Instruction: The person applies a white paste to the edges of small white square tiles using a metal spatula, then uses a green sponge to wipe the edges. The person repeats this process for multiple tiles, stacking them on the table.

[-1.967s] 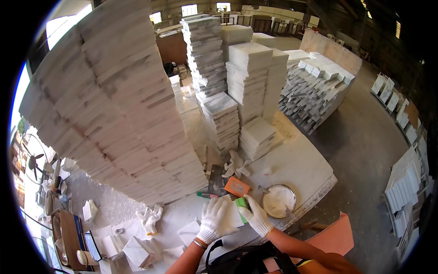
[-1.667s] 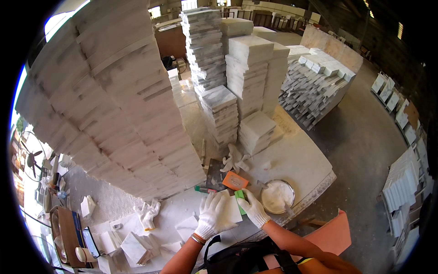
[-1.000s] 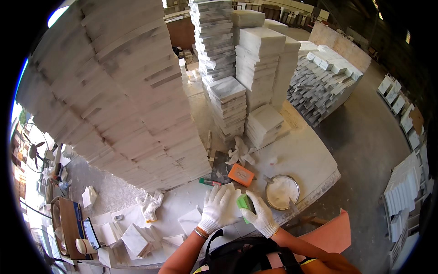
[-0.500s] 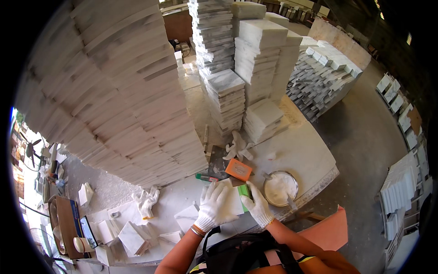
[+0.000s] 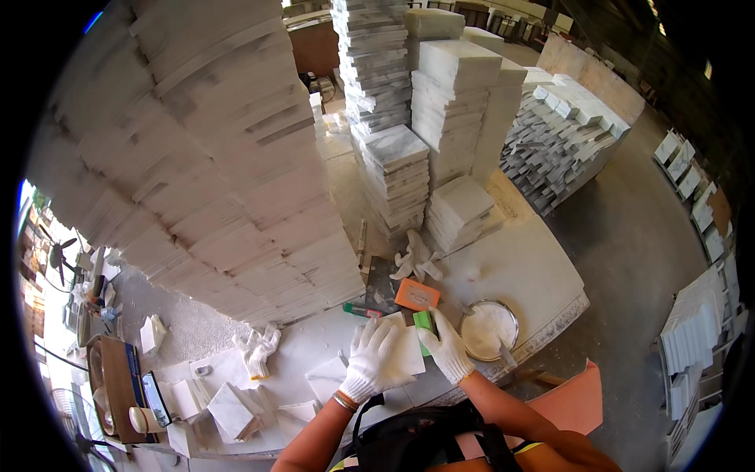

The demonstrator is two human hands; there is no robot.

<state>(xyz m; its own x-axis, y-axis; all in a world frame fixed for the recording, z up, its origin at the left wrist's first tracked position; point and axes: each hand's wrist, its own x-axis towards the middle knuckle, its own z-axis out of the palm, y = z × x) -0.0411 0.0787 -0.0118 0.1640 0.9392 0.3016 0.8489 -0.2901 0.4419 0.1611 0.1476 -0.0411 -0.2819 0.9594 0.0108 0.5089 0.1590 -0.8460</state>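
I see a person's white-gloved left hand (image 5: pixel 373 359) lying flat, fingers slightly spread, on a white tile (image 5: pixel 407 352); the gloved right hand (image 5: pixel 447 351) grips a green block (image 5: pixel 423 322) at the tile's right edge. Both are on a pale worktable (image 5: pixel 528 271), with an orange box (image 5: pixel 417 294) just beyond and a round metal pan (image 5: pixel 517 324) of white material to the right

Glare at L edge; upper R v. dim; fisheye bend w/ black corners.
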